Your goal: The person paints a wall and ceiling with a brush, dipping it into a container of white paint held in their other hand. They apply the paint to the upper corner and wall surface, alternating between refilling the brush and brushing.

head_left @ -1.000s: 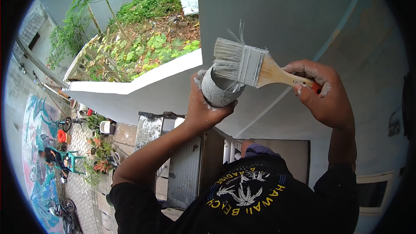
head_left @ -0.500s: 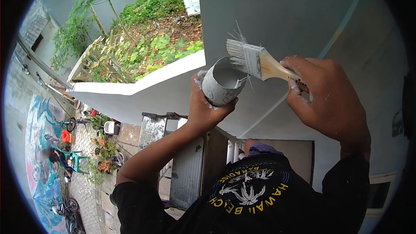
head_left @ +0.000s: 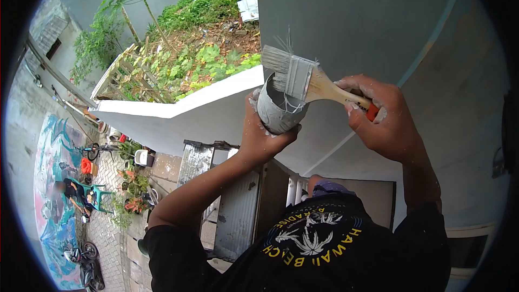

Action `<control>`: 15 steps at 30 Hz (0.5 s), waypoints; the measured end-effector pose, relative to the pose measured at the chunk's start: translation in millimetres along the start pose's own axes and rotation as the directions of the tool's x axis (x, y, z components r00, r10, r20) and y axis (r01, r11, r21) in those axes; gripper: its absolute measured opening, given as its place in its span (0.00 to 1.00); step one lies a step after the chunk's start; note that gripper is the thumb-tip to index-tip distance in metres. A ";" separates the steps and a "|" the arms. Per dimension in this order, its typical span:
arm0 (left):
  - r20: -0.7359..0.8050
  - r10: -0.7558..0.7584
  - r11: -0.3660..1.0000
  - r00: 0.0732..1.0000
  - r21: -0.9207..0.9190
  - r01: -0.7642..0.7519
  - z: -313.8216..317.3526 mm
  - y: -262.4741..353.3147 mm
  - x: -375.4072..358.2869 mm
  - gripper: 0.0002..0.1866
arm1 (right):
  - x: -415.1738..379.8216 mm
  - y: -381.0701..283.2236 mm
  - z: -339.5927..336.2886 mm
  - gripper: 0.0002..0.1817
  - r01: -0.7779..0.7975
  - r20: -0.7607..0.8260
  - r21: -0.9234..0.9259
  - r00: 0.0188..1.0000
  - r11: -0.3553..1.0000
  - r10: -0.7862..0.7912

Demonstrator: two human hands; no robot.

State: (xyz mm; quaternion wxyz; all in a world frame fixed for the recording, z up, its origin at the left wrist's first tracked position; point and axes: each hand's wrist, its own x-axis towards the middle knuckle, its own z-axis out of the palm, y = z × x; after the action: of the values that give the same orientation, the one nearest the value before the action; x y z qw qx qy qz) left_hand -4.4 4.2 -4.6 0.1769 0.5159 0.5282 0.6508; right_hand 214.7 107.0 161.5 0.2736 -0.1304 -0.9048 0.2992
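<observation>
My left hand (head_left: 265,132) is wrapped round a small grey container (head_left: 277,112), whose open mouth faces up. In my right hand (head_left: 381,113) is the wooden handle of a wide paintbrush (head_left: 321,84), pinched between thumb and fingers. The brush's bristles and metal band lie over the container's mouth, with stray bristles sticking out. Whether the bristles touch the rim is hard to tell. Pale grey paint marks both hands. The paint inside the container is mostly hidden by the brush.
A white-topped low wall (head_left: 178,109) runs across behind my left hand. Below stand metal sheets (head_left: 235,216) and potted plants (head_left: 135,186). A person (head_left: 75,194) sits on a green chair at the far left, near a motorbike (head_left: 89,265). A grey wall (head_left: 351,16) rises ahead.
The brush and my right hand have moved left, bringing the bristles over the container's mouth. The whole view has shifted slightly.
</observation>
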 end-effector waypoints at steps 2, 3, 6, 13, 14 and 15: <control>0.023 -0.011 1.000 1.000 -0.006 0.011 -1.3 1.3 0.5 0.48 | -4.8 8.2 -9.3 0.17 -0.086 0.000 0.076 0.996 0.993 0.086; 0.018 0.004 0.999 1.000 -0.032 -0.004 -0.9 2.6 0.6 0.49 | -6.9 11.5 -13.9 0.17 -0.175 0.004 0.148 0.984 0.973 0.176; 0.027 0.031 1.000 0.999 -0.001 -0.031 -3.0 -2.5 1.6 0.49 | -9.9 9.3 -29.4 0.17 -0.214 0.005 0.110 0.977 0.971 0.214; 0.050 -0.007 1.000 0.999 -0.003 0.007 -1.0 3.9 -1.2 0.49 | -6.6 -15.2 -30.2 0.17 -0.008 -0.040 -0.248 0.999 0.969 -0.002; 0.054 -0.007 1.000 0.998 -0.002 0.007 -1.0 4.4 -1.7 0.49 | -4.1 -18.8 -26.5 0.17 -0.011 -0.044 -0.246 0.999 0.969 0.000; 0.063 0.014 1.000 0.998 -0.006 -0.013 -1.1 4.8 -2.2 0.49 | -0.8 -22.0 -23.0 0.19 -0.020 -0.009 -0.240 1.000 0.971 0.019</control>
State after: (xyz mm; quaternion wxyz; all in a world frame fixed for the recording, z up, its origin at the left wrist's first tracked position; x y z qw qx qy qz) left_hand -3.0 0.1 -1.4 0.1903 0.5392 0.5173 0.6368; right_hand 226.9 100.3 190.1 0.2560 -0.1724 -0.9320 0.1899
